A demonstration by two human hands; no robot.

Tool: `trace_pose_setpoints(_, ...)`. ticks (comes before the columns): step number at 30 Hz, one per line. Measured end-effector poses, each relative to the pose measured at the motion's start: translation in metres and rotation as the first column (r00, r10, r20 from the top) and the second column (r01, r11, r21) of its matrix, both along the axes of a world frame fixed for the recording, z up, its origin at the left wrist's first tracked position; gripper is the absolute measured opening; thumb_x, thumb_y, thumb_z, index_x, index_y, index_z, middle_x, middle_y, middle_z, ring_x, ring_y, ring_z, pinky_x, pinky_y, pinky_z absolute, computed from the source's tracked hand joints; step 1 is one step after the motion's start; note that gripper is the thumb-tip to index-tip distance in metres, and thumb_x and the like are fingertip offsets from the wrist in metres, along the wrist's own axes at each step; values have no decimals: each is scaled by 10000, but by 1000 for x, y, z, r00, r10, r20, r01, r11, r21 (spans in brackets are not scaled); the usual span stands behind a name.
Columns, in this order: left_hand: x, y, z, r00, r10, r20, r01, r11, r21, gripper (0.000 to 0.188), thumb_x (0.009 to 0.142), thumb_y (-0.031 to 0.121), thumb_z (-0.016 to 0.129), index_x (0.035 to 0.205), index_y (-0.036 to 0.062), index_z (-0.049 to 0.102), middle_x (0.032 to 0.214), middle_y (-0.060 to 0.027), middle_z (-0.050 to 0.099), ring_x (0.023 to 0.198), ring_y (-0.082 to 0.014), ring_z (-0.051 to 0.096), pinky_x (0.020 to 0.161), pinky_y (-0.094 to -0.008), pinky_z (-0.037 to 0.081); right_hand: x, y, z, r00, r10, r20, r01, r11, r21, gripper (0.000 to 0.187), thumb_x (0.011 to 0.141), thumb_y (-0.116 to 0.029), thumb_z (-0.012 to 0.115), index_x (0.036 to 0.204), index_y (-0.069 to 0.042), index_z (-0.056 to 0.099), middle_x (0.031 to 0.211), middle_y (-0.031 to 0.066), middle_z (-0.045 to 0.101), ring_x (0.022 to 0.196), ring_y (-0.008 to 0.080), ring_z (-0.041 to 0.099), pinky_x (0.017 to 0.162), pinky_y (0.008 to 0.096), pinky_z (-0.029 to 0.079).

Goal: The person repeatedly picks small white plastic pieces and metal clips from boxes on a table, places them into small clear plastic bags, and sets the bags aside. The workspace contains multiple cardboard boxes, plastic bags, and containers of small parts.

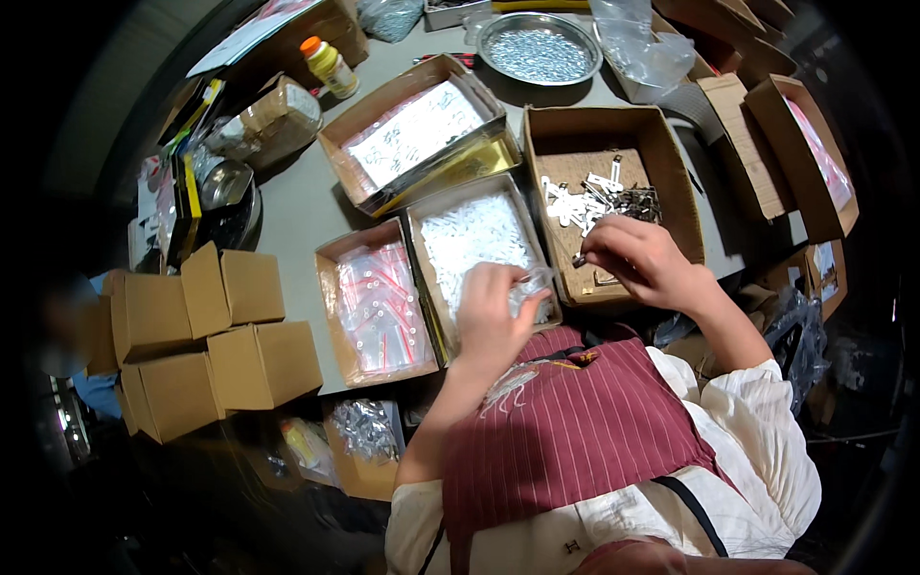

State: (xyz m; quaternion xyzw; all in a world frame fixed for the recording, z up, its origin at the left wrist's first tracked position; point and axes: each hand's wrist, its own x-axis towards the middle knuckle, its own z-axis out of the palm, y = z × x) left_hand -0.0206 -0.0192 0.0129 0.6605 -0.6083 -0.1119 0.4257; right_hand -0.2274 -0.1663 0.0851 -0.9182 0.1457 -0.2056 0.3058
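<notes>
Clear plastic (535, 280), perhaps a bag though glare blurs it, could slip onto the white pieces (474, 230) below if the left hand (491, 305) slackens; it lies pinched between that hand's thumb and fingertips. Over the carton (678, 192), the right hand (640, 259) nips a small dark part (579, 260) at its fingertips, where a fumble could lose it among the metal parts (634, 203).

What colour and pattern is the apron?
The apron is maroon with thin pale stripes, as the head view shows.
</notes>
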Motion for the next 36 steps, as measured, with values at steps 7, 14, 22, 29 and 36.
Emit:
trace_pose_setpoints(7,-11,-5,8,996,-29,-88,22,997,-74,326,738,11,784,1021,17,622,1004,-135,580,929,-344,586,801,-434,495,20,22,7,994,71,84,-50,973,-226,229,808,-35,743,1011,-10,641,845,120,602,704,313,646,599,403,526)
trace_pose_setpoints(14,-15,1,2,990,-46,-136,38,997,-62,339,737,-54,706,1060,13,631,996,-144,593,932,-349,600,819,-436,515,30,35,-1,992,24,-124,-37,995,-97,223,797,-43,727,1009,-2,674,858,158,642,741,362,669,647,432,539)
trace_pose_setpoints(22,-13,9,3,991,-36,-132,28,997,-66,362,770,-12,738,1124,12,664,1004,-146,641,938,-343,636,828,-422,535,38,20,16,922,244,-300,-188,961,205,214,952,-116,715,1121,15,725,917,185,712,765,349,702,673,384,549)
trace_pose_setpoints(29,-16,11,21,886,17,-463,-31,999,-24,232,852,101,818,1042,14,719,947,-109,695,826,-267,684,725,-351,555,29,3,28,949,-131,-287,176,975,135,330,993,-276,697,1111,32,713,825,198,705,718,316,707,642,373,535)
trace_pose_setpoints(36,-11,8,13,936,1,-352,-34,996,-87,366,838,19,789,1185,16,671,1019,-121,688,901,-262,682,726,-346,562,23,2,10,927,-175,-333,327,812,483,286,965,-230,715,908,49,687,686,97,645,620,141,607,600,322,487)
